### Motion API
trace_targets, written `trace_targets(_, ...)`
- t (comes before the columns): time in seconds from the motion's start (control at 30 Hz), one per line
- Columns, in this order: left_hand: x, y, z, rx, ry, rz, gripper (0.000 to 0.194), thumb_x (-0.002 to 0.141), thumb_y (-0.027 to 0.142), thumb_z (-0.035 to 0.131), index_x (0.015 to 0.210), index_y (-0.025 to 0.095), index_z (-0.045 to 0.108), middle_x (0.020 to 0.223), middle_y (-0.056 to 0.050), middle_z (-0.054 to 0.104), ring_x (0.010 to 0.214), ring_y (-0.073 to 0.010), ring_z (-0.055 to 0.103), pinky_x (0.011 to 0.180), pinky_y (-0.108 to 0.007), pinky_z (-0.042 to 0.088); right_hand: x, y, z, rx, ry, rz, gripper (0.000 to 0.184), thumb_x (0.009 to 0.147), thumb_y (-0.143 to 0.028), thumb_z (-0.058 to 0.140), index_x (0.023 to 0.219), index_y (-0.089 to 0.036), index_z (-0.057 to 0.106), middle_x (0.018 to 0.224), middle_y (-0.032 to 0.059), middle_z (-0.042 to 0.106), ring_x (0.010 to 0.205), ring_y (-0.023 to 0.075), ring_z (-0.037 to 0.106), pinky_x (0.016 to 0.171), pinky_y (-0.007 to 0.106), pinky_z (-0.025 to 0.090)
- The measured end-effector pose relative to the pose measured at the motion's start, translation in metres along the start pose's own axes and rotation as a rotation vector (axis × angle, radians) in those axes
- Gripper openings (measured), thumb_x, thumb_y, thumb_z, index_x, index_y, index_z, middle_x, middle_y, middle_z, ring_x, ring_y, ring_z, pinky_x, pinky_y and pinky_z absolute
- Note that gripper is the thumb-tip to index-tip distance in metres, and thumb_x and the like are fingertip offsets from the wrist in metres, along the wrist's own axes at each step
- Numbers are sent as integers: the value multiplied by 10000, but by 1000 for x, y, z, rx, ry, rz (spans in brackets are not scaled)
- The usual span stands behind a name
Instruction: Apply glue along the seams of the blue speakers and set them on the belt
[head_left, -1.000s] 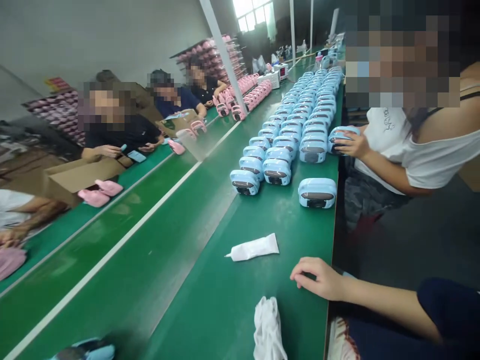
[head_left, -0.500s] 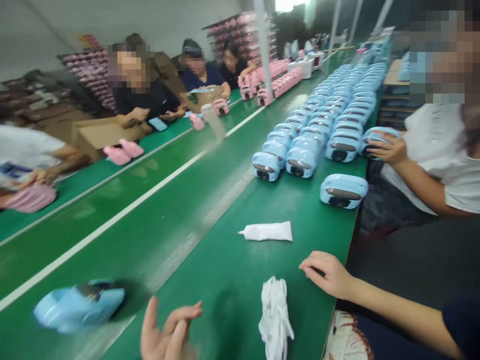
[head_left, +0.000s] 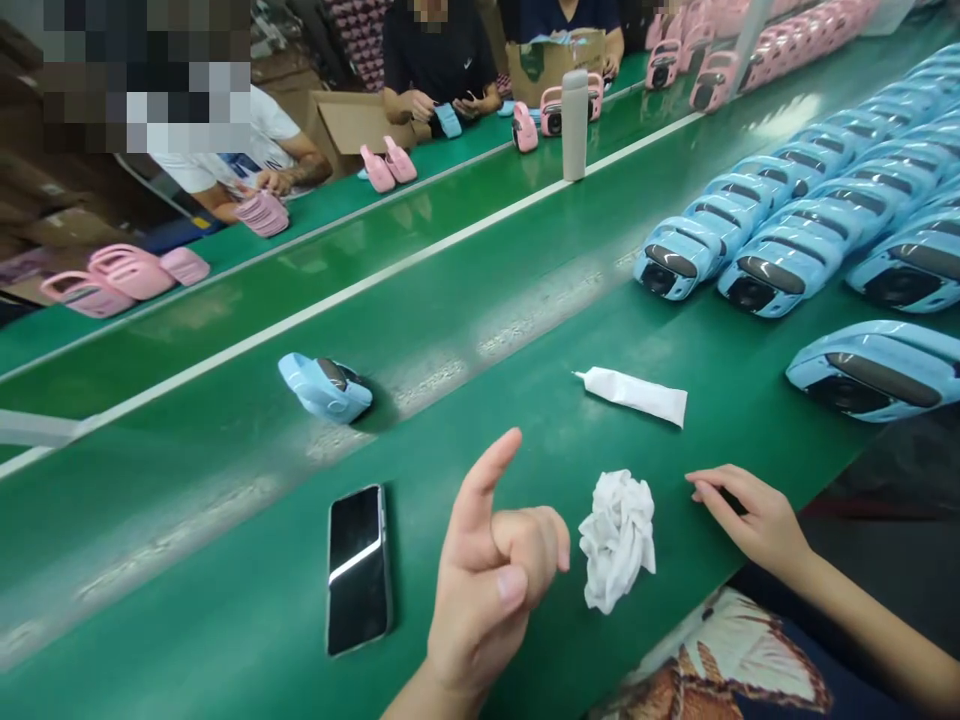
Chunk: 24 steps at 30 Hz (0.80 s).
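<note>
My left hand [head_left: 487,580] is raised over the near side of the green table, empty, its index finger stretched out and the other fingers curled. Left of it lies a black-screened phone [head_left: 358,570]. To its right is a crumpled white cloth-like bundle [head_left: 619,540]. My right hand [head_left: 757,520] rests by the table's edge, empty, with fingers loosely extended and the thumb tip close to them. Just beyond, a white squeeze tube [head_left: 636,394] lies flat. Farther left sits a single light-blue handled plastic device [head_left: 325,388].
Rows of similar blue devices [head_left: 787,240] fill the right side, one device [head_left: 877,370] standing nearer. A pale bottle [head_left: 575,125] stands by the white line. Across the table, people handle parts among pink devices [head_left: 127,272] and a cardboard box [head_left: 352,120].
The view has swung left and down, bringing the phone into sight. My left hand shows more fully, its index finger still extended. My right hand stays near the table's edge.
</note>
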<state>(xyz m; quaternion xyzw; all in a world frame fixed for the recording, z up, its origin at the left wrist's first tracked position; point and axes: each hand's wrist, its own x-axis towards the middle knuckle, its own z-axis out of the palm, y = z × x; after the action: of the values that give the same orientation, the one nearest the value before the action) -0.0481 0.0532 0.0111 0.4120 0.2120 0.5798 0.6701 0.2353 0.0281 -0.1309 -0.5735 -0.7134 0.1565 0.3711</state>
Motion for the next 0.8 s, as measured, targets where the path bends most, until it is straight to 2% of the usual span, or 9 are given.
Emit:
trace_targets(0.3, -4, 4, 3, -108, -91, -3, 554, 845, 216, 513, 1399, 217, 529, 449, 95, 234, 403, -92, 227, 543, -268, 339, 0, 0, -1, -29, -3, -21, 146, 939, -277, 550, 929, -213, 681, 776, 26, 706, 685, 162, 679, 639, 270, 549)
trace_targets(0.57, -9, 5, 7, -20, -98, -12, 520, 900, 242, 450, 1415, 284, 499, 430, 102, 249, 371, -96, 229, 548, -282, 347, -1, -1, -2, -44, 8, -11, 145, 941, -283, 546, 934, -214, 674, 770, 26, 704, 669, 165, 677, 635, 274, 547)
trace_targets(0.63, -10, 5, 5, 15, -127, -22, 517, 922, 247, 436, 1435, 299, 468, 430, 99, 274, 370, -95, 240, 527, -277, 331, 4, -14, -9, -21, 34, -4, 116, 939, -244, 550, 941, -219, 663, 766, 20, 698, 682, 158, 672, 651, 266, 542)
trace_targets(0.7, -12, 4, 4, 53, -178, -31, 520, 948, 247, 417, 1465, 309, 419, 437, 92, 322, 374, -97, 267, 509, -275, 319, 13, -41, -20, 96, 35, -10, 127, 936, -178, 545, 977, -232, 652, 755, 11, 679, 713, 146, 659, 667, 250, 531)
trace_targets(0.73, -13, 4, 3, 84, -202, -45, 524, 961, 245, 405, 1480, 312, 392, 446, 85, 359, 383, -100, 295, 514, -279, 329, 20, -58, -26, 205, -6, -40, 169, 934, -147, 536, 1016, -245, 646, 755, 7, 666, 733, 142, 649, 674, 245, 526)
trace_targets(0.8, -14, 5, 3, 152, -228, -75, 533, 975, 241, 386, 1502, 314, 348, 468, 67, 433, 409, -113, 353, 540, -296, 362, 38, -96, -36, 503, -171, -67, 233, 946, -144, 517, 1116, -268, 616, 766, 6, 641, 739, 138, 629, 664, 244, 524)
